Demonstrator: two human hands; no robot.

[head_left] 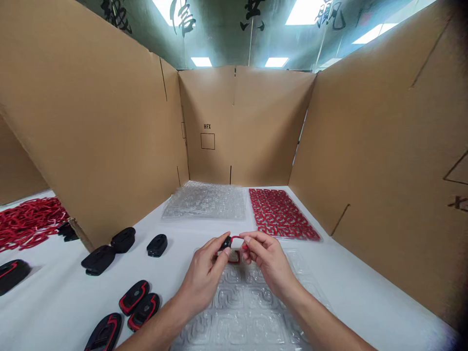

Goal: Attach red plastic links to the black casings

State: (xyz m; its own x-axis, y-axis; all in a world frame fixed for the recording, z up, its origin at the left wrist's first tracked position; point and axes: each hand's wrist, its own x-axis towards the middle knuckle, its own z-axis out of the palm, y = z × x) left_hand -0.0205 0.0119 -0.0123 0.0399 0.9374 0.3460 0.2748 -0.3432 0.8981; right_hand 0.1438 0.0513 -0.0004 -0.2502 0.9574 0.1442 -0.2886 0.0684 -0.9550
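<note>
My left hand pinches a small black part between thumb and fingertips. Close to its right, my right hand grips a thin red strip, which reaches across to the black part. Both hands are over a clear plastic tray with moulded hollows. One red piece sits in the tray's far part, just below the fingertips. How the strip meets the black part is too small to tell.
Black parts and black-and-red parts lie on the left. Behind are stacked clear trays and a tray of red pieces. Cardboard walls enclose three sides. Red strips are heaped at far left.
</note>
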